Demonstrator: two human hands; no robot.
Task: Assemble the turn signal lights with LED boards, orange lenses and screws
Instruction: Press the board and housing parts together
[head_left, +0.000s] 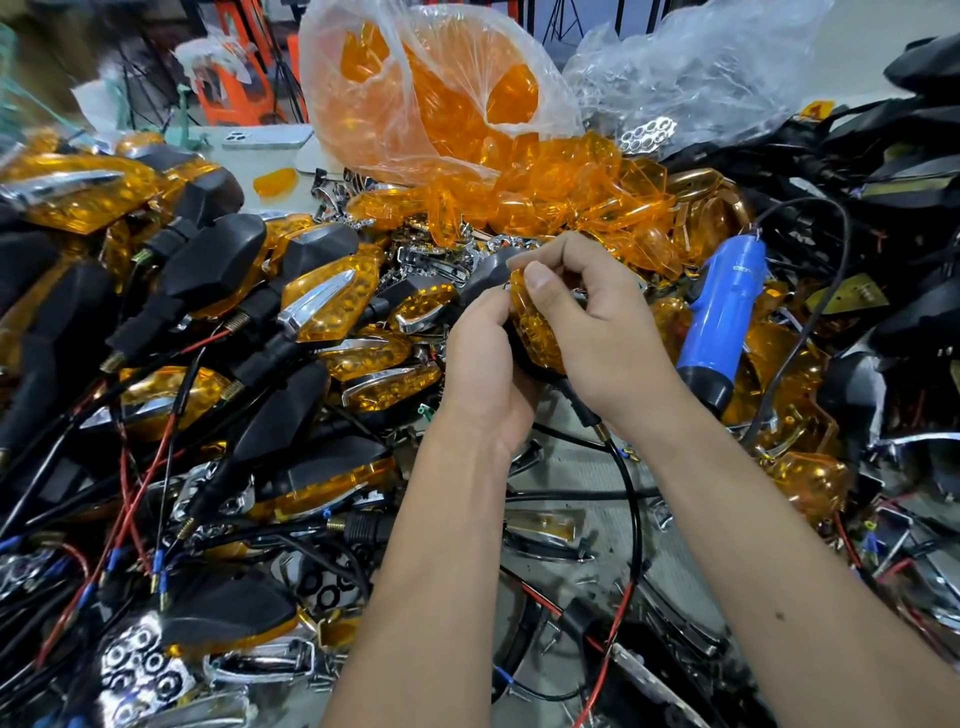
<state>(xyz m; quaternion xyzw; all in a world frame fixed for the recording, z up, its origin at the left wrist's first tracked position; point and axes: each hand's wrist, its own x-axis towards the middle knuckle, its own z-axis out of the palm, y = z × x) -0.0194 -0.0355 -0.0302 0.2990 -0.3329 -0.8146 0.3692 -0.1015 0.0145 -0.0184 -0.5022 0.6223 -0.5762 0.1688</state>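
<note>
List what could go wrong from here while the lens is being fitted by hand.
1. Both the left hand and right hand grip the orange lens in mid-air; it might slip into the loose lens pile and get mixed up.
2. The blue screwdriver leans on the heap beside the right hand; a nudge may topple it.

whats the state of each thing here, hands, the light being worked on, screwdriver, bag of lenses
left hand: grips the light from below
right hand: pinches the orange lens
orange lens: on the black housing, held in both hands
blue screwdriver: lying on the pile, untouched
plastic bag: open, lenses spilling out
finished lights: piled at left
</note>
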